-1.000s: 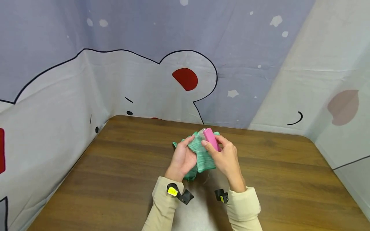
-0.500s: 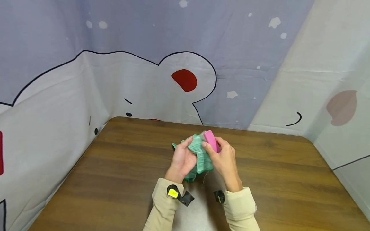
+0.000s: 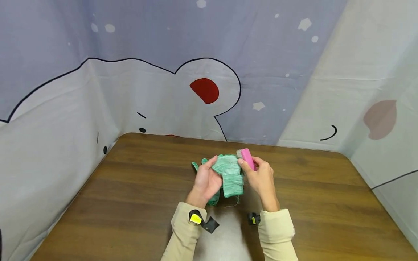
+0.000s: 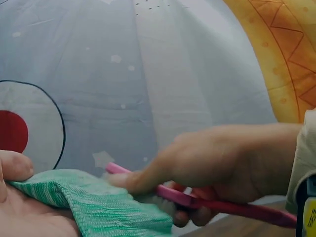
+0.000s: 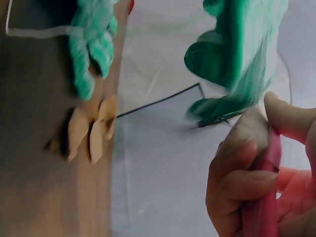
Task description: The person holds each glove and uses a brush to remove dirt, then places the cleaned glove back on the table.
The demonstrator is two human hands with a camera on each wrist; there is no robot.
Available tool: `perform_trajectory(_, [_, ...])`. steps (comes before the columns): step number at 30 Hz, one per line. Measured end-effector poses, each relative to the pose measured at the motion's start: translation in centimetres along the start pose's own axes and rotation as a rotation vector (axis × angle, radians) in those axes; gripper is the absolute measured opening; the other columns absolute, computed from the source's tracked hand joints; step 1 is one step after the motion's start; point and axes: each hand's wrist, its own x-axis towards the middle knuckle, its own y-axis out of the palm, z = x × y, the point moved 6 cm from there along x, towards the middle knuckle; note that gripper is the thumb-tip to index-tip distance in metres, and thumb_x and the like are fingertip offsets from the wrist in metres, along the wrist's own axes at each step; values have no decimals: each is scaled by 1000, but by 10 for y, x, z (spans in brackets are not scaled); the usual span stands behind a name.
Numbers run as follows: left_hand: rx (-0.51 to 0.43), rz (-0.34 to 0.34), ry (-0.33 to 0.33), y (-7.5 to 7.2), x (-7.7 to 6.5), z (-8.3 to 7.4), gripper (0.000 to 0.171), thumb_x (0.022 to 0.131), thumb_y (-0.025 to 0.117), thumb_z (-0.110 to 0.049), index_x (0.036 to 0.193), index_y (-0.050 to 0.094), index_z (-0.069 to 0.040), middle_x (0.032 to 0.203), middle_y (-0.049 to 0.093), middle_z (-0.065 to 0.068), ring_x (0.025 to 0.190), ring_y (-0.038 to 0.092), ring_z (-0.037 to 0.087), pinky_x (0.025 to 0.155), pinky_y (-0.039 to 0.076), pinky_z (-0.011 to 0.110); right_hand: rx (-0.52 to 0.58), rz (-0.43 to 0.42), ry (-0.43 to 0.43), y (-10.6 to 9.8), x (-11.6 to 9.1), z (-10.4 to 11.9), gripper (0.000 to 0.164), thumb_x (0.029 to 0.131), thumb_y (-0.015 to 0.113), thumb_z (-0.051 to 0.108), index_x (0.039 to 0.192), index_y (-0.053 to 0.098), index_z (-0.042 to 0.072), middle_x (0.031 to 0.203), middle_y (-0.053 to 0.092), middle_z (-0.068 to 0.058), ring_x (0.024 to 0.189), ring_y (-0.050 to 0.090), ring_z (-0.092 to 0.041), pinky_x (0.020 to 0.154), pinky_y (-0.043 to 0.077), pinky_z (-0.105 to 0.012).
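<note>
Palm up, my left hand (image 3: 206, 183) holds a green knitted glove (image 3: 231, 175), its thumb lying along the glove's edge. The glove's cuff hangs toward me with a loose thread. My right hand (image 3: 263, 179) grips a pink brush (image 3: 248, 158) between thumb and fingers, pale bristles facing the glove. In the left wrist view, the brush (image 4: 180, 196) is beside the glove (image 4: 106, 205), partly behind the right hand (image 4: 212, 158). A second green glove (image 5: 94, 44) appears in the right wrist view, mostly hidden from the head view under the left hand.
The brown wooden table (image 3: 147, 181) spreads around both hands. A printed cloth (image 3: 163, 98) closes off its back and sides. Tan elongated shapes (image 5: 76, 133) appear in the right wrist view; I cannot tell what they are.
My right hand has moved the brush to the right, from over the glove to its right edge. The glove's cuff now hangs straighter. The left hand has hardly moved.
</note>
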Motion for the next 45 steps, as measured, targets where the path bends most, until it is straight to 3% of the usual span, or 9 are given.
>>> perform_trajectory(12, [45,-37,25,-19,0,-16,39,88,38,-26,121,31,-5,130,26,13,113,31,22,92,23,38,31,-93,221,-22,16,-54,59,74,47,55,102,56,4,85,58,-12,74,52,-23,64,39,-35])
perform_trajectory(19, [-22,-77,117,-43,-14,-66,37,88,38,-27,118,30,-7,123,31,10,112,31,21,92,24,36,274,-61,346,-23,18,-80,58,75,49,51,105,46,1,77,51,-12,48,51,-13,40,42,-28])
perform_trajectory(23, [-67,-91,170,-60,-24,-97,35,86,44,-27,110,32,-6,110,38,9,107,34,22,92,24,37,407,-51,394,-28,16,-97,54,77,49,47,105,39,0,75,47,-13,48,48,-13,42,43,-30])
perform_trajectory(28, [-7,-94,137,-76,-37,-118,36,85,47,-23,113,35,-5,114,39,11,111,32,24,92,23,41,536,-24,411,-37,15,-126,51,76,50,48,100,36,5,73,49,-9,51,53,-15,49,47,-38])
perform_trajectory(32, [129,-96,23,-87,-41,-116,45,87,43,-21,127,25,-8,121,36,11,111,34,25,89,26,44,810,146,384,-49,14,-143,43,80,48,43,99,33,7,75,56,-12,56,56,-15,51,48,-35])
perform_trajectory(35, [235,-94,-52,-101,-41,-114,48,88,41,-17,130,18,-12,118,40,11,106,40,27,86,30,47,1157,355,403,-59,10,-154,37,86,42,33,106,24,8,83,57,-20,65,56,-19,57,47,-30])
perform_trajectory(37, [289,-110,-69,-113,-40,-116,48,88,42,-14,129,17,-13,114,43,13,102,43,29,83,32,48,1386,437,475,-67,7,-165,34,88,41,28,110,21,12,90,56,-21,74,55,-21,65,45,-28])
perform_trajectory(40, [362,-181,-89,-135,-40,-120,51,86,45,-11,129,17,-12,113,44,12,99,46,27,80,36,44,1655,437,560,-81,4,-179,26,89,40,23,109,25,16,97,52,-20,84,52,-24,72,42,-28])
perform_trajectory(45, [519,-282,-148,-156,-38,-120,58,85,46,-6,132,12,-13,125,31,15,108,38,28,84,34,42,1918,472,514,-93,9,-177,16,90,35,24,103,38,14,92,45,-15,81,44,-22,68,38,-25])
